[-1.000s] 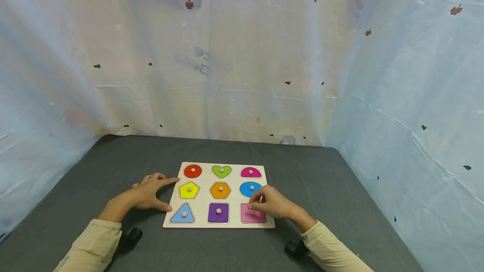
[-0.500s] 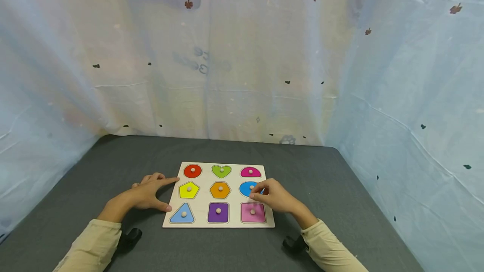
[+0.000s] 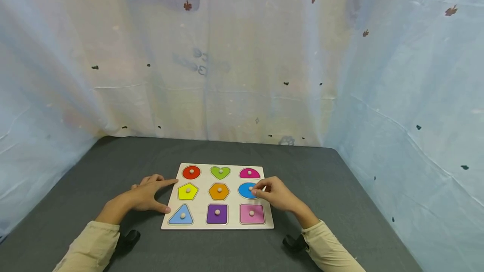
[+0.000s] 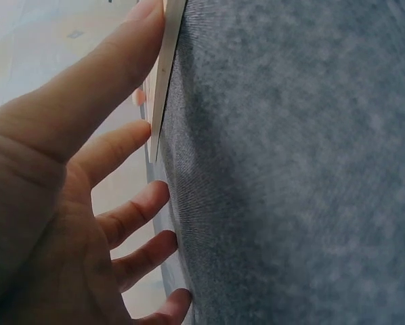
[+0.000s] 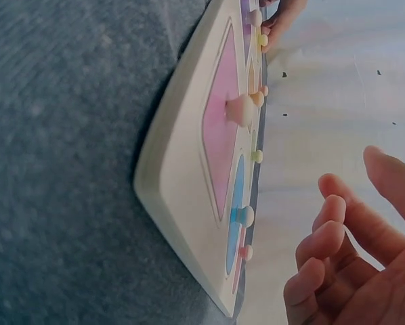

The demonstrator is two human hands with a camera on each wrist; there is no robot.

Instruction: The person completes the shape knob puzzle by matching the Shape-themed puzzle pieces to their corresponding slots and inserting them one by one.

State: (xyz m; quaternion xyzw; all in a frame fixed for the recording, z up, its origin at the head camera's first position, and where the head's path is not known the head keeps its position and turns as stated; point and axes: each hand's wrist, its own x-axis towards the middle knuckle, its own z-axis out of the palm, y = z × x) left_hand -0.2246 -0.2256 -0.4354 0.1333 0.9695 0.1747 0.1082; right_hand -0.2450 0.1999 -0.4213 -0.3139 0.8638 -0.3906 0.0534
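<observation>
A wooden peg puzzle board lies flat, its knobbed shapes sitting in their slots. My left hand touches the board's left edge with thumb and index finger spread. In the left wrist view, its thumb rests at the board's rim, the other fingers apart. Above the board's right side hovers my right hand, partly covering the blue oval. The right wrist view shows its fingers loosely bent, holding nothing, clear of the knobs. Just below it is the pink square, its knob uncovered.
Other pieces include a purple square, a light blue triangle and a red circle. A dark grey cloth covers the table. Pale printed curtains stand behind and at both sides.
My right hand has let go of the pink square's knob and risen away to over the blue oval. The left hand stays at the board's edge.
</observation>
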